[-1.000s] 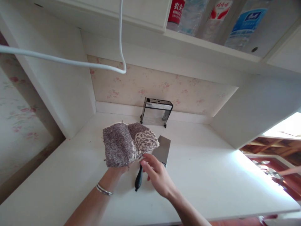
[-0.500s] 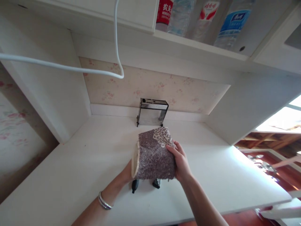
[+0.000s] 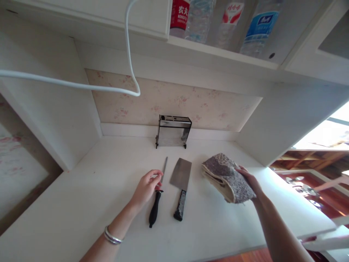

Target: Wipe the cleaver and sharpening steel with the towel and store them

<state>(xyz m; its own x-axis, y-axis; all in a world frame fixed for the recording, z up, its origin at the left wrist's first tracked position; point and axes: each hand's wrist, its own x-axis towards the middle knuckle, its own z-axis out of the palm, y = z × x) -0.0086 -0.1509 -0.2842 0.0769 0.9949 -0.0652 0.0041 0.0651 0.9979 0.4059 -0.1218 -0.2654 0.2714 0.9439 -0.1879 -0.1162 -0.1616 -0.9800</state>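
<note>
My right hand (image 3: 249,180) grips the right side of a folded grey-brown mat (image 3: 227,178) with a pale pattern and cream backing. The mat is at the right of the counter, its folded layers facing left. My left hand (image 3: 148,187), a silver bangle on its wrist, is loosely curled with its fingertips over the rod of a sharpening steel (image 3: 155,209); whether they touch it I cannot tell. The steel has a black handle pointing toward me. Between the steel and the mat lies a cleaver (image 3: 182,174), its wide blade away from me and its worn black handle nearer.
A metal-and-black knife rack (image 3: 174,122) stands against the back wall on the white counter (image 3: 117,218). Several plastic bottles (image 3: 259,29) sit on the shelf overhead. A white cable (image 3: 95,87) hangs at upper left. Side panels (image 3: 286,116) bound the counter.
The folded mat has moved right in my right hand, uncovering the cleaver and the sharpening steel. My left hand has left the mat and is now over the steel's rod.
</note>
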